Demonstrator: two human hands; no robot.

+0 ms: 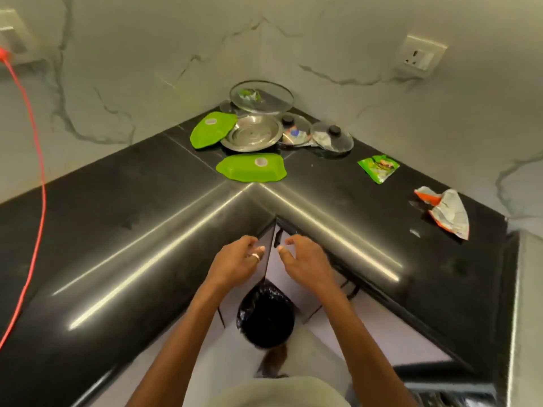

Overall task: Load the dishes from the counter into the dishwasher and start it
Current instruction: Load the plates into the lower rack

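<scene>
Dishes are piled in the corner of the black counter [123, 207]: a steel plate [251, 133], two green leaf-shaped plates [213, 129] [251, 168], a large glass plate [261, 95] with a wrapper on it, and two glass lids with black knobs [295, 129] [332, 136]. Below the counter's inner corner, my left hand [238, 257] touches the glossy cabinet door [269, 254] with its fingertips. My right hand [302, 257] hovers just right of the door's edge near a black handle [277, 237], fingers loosely curled, holding nothing. No dishwasher is identifiable.
A bin lined with a black bag [266, 312] stands under the corner, below my hands. Torn wrappers [379, 167] [443, 210] lie on the right counter. A red cable [35, 171] hangs from a wall socket at the left. Another socket [420, 54] is on the right wall.
</scene>
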